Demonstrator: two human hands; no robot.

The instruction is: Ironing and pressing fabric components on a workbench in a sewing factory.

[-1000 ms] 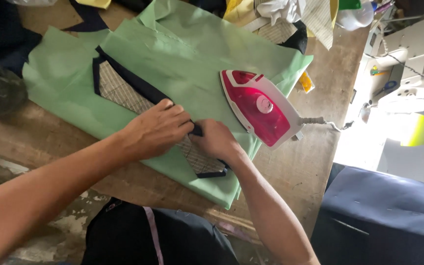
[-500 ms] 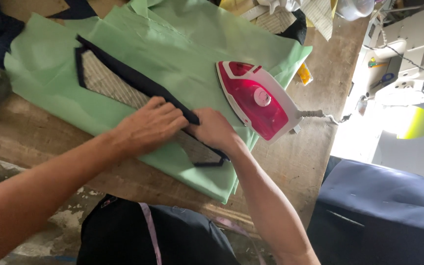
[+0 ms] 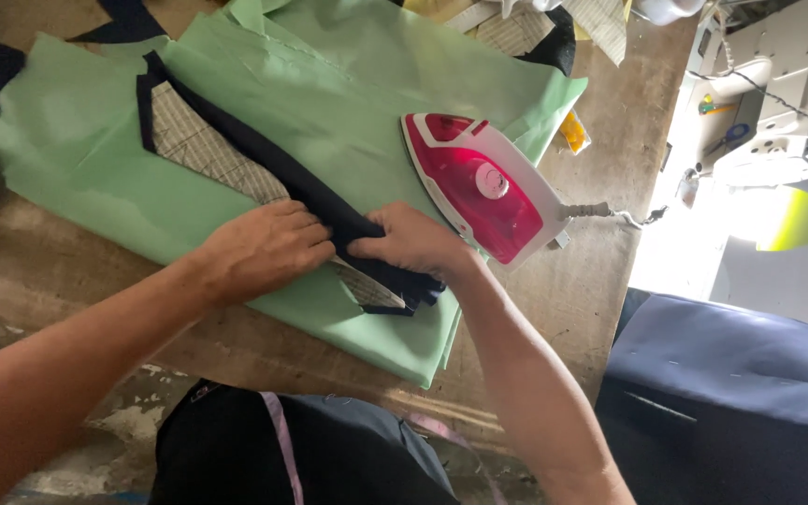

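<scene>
Together, both hands [image 3: 264, 248] on navy fabric piece [image 3: 310, 192] beside iron [image 3: 479, 187].

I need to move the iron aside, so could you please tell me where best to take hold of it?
The iron lies sole down, tip pointing up-left, cord trailing right. Its handle can't be made out from above; I'd grip the pink body across its middle, coming from above on the cord side, away from the right hand.

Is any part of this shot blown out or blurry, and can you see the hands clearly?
Head view: daylight blows out the right edge beside the sewing machine; left hand, right hand and iron are evenly lit and sharp; the near forearms look slightly soft.
</scene>
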